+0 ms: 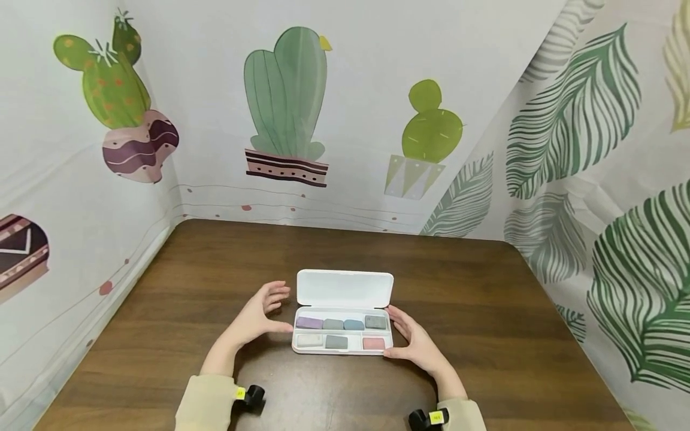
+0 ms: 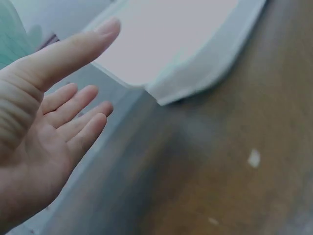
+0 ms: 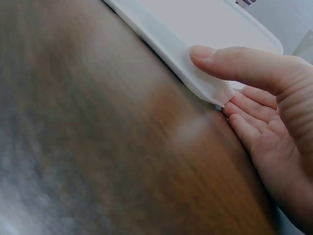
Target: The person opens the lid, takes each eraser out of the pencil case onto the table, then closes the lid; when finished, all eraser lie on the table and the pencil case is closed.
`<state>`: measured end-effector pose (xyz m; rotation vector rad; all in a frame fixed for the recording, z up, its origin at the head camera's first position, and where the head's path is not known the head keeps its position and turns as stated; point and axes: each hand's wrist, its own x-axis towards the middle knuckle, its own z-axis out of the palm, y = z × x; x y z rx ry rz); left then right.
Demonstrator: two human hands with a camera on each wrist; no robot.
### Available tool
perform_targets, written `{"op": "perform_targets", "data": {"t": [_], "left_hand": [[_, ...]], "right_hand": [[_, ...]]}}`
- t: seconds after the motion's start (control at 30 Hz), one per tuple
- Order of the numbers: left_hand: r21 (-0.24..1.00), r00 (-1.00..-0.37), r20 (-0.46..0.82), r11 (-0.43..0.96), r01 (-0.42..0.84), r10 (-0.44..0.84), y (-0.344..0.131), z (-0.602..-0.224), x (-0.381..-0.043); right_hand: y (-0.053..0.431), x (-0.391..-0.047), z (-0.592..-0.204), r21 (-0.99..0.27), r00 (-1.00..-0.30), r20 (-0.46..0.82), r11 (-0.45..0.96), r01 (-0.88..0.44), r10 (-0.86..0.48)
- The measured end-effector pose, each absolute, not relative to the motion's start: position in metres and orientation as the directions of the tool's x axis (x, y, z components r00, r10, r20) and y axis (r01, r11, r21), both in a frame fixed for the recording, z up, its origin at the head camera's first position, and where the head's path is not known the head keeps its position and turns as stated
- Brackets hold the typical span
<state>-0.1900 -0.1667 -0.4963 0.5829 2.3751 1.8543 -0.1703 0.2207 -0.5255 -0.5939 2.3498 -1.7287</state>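
A white hinged case [image 1: 342, 352] lies on the wooden table with its lid [image 1: 345, 288] raised at the back. Inside, a purple block [image 1: 309, 322], a blue block [image 1: 353, 325], a pink block [image 1: 374, 343] and several grey or whitish ones sit in two rows. My left hand [image 1: 264, 311] is at the case's left end, thumb tip right at the edge, other fingers spread loosely and apart from it. At the opposite end my right hand [image 1: 412, 341] grips the case, its thumb at the front corner and its fingers along the side towards the hinge.
The brown tabletop [image 1: 215, 257] has rounded back corners. White cloth [image 1: 356, 120] printed with cacti and leaves hangs behind and at both sides. A black wrist camera [image 1: 253, 396] sits on the left sleeve, another camera [image 1: 423, 419] on the right.
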Motion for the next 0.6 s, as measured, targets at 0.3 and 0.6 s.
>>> {"op": "perform_targets", "data": {"t": [0.3, 0.6], "left_hand": [[0.872, -0.916, 0.251, 0.338, 0.354, 0.312, -0.147, -0.460, -0.181], [0.730, -0.888, 0.190, 0.544, 0.413, 0.419, -0.125, -0.465, -0.184]], "right_hand": [[0.221, -0.169, -0.526, -0.947, -0.907, 0.097, 0.244, -0.211, -0.409], [0.221, -0.170, -0.526, -0.944, -0.906, 0.112, 0.241, -0.226, -0.408]]}}
